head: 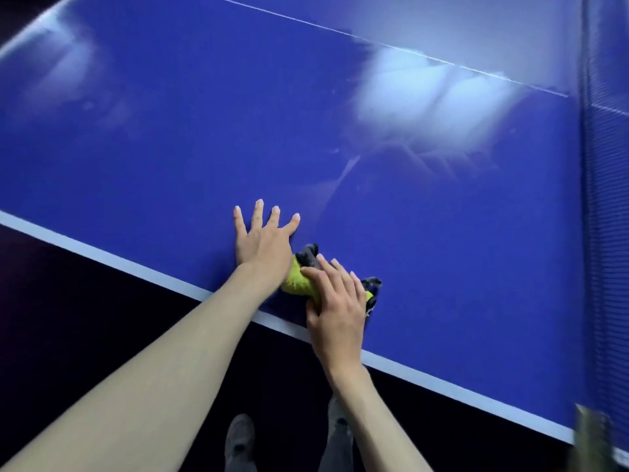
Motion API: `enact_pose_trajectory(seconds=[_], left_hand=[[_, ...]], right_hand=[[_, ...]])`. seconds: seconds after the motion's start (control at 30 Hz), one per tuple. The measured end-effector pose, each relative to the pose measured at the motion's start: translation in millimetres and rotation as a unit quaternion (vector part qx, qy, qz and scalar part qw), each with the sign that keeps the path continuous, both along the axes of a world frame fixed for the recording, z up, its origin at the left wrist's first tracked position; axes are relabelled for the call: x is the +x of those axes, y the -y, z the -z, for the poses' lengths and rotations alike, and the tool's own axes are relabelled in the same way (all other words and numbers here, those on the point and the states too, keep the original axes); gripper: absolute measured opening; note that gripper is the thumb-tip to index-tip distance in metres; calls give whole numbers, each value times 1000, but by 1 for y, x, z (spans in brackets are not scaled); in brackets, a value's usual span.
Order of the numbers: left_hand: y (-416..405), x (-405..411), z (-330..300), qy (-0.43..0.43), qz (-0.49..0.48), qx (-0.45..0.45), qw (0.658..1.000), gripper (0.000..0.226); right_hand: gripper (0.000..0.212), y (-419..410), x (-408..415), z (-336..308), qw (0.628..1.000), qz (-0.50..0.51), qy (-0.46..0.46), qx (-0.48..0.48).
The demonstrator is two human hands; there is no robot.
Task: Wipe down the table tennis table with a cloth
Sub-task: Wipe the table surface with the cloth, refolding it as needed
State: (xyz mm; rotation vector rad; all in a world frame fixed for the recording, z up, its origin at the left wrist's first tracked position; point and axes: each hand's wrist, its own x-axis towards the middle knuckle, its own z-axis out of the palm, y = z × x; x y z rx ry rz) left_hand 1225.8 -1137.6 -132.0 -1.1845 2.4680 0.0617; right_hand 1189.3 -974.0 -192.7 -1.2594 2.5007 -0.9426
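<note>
The wiping is under way near the table's (442, 233) near edge, low in the centre of the frame. The right hand (337, 301) lies on the cloth (297, 282), a bunched yellow and grey rag, with its fingers laid over the top and pressing it to the blue top; whether the thumb curls under the cloth cannot be told. The left hand (263, 240) lies flat just left of the cloth, fingers spread wide and holding nothing, as if bracing the body's lean.

Most of the top looks untouched by this stroke, so the job seems early or midway. The next move probably calls for sliding the cloth away from the edge, up the frame toward the smeared patch at centre right, keeping even pressure and letting the left hand shift as the reach grows.

The surface is glossy blue with a white border stripe (102, 255) running from the left edge down to the lower right, and a thin white line (391, 46) across the upper frame. Pale glare and streaks sit at upper right and upper left. The net (606, 233) stands at the right edge. Below the table the floor is dark, with shoes (240, 441) at bottom centre.
</note>
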Motion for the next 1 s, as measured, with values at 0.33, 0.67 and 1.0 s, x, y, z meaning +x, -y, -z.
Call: enact_pose_trajectory(seconds=[0.33,0.67,1.0], left_hand=[[17,38,-9,-20,32,-31,999,77],[26,35,15,-7,47,-49,998,90],[26,42,26,5,46,-57,997,101]], right_hand=[[64,-37,29,-3,999,-39,-8,29],[57,103,-156,6,992,129,12,5],[52,190,-195,6,995,97,-7,24]])
